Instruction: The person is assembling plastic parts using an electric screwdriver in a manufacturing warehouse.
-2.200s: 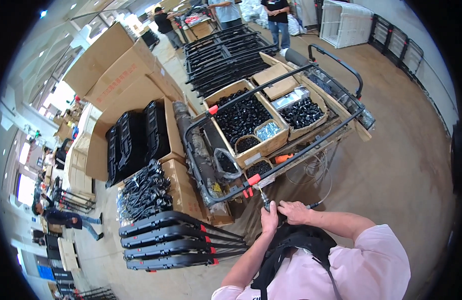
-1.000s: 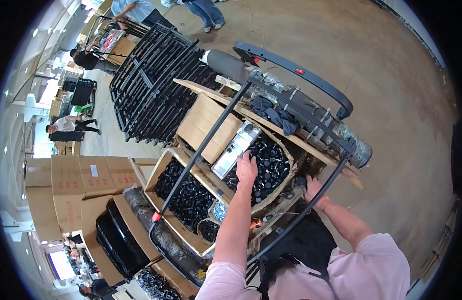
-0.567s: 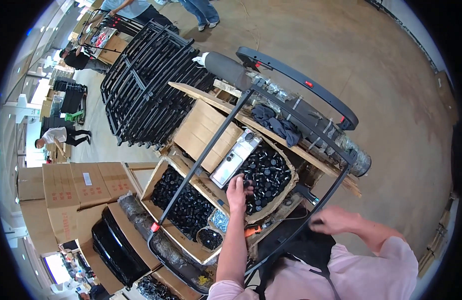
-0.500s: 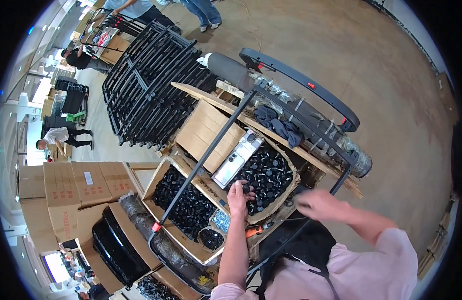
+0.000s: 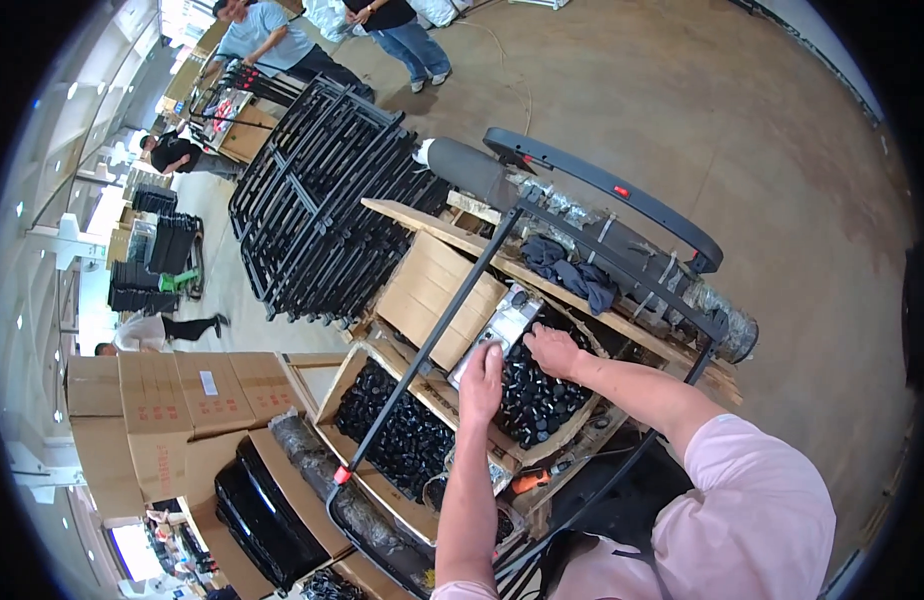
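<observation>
My left hand (image 5: 480,388) is at the lower end of a silver, shallow metal box or fixture (image 5: 510,325), thumb and fingers drawn together. Whatever it may hold is hidden. Just right of the fixture, my right hand (image 5: 555,351) hovers over or touches a carton of black round-headed knobs (image 5: 542,408). Its fingers are curled together, and their contents cannot be made out. The fixture lies along the carton's left side, with a small dark piece at its upper end. A second carton of small black parts (image 5: 392,425) sits to the left.
A black tubular frame (image 5: 427,365) crosses above the cartons. An orange-handled tool (image 5: 530,482) lies near me. Dark cloth (image 5: 567,272) and wrapped rolls (image 5: 632,255) lie beyond a wooden board. Stacked black frames (image 5: 322,200) stand far left; brown cartons (image 5: 182,400) stand left. Other people are in the background.
My right hand has moved left, from beside the carton to the metal fixture's right side. My left hand has left the knobs for the fixture's lower end. The view has shifted slightly.
</observation>
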`<state>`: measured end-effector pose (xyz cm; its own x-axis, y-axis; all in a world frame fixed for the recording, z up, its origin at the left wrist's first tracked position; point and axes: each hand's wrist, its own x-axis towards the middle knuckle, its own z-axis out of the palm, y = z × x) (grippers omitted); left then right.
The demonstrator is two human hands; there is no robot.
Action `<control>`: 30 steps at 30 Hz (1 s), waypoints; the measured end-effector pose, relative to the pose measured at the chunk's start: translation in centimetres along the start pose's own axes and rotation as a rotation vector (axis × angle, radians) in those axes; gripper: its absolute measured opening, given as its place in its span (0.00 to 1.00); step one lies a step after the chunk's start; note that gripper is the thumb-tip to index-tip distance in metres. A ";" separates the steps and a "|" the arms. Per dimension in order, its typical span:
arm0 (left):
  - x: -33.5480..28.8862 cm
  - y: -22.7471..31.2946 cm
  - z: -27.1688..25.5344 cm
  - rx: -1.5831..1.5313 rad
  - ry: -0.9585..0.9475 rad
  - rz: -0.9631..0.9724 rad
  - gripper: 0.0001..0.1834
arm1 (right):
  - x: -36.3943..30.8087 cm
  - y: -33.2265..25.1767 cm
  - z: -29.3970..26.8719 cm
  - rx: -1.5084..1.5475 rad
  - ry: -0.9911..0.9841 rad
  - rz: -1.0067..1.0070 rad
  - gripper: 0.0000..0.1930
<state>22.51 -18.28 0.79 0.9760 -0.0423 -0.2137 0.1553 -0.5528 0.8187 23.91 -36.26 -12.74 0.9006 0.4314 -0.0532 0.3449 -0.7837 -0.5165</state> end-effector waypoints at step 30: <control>23.6 5.7 6.3 0.040 0.026 0.623 0.21 | -21.8 3.0 -23.7 0.555 0.200 0.326 0.15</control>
<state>45.48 -27.67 -2.99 0.8849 -0.3467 0.3112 -0.4498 -0.4619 0.7644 11.58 -58.59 7.12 0.9857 0.0788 -0.1487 -0.0915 -0.4905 -0.8666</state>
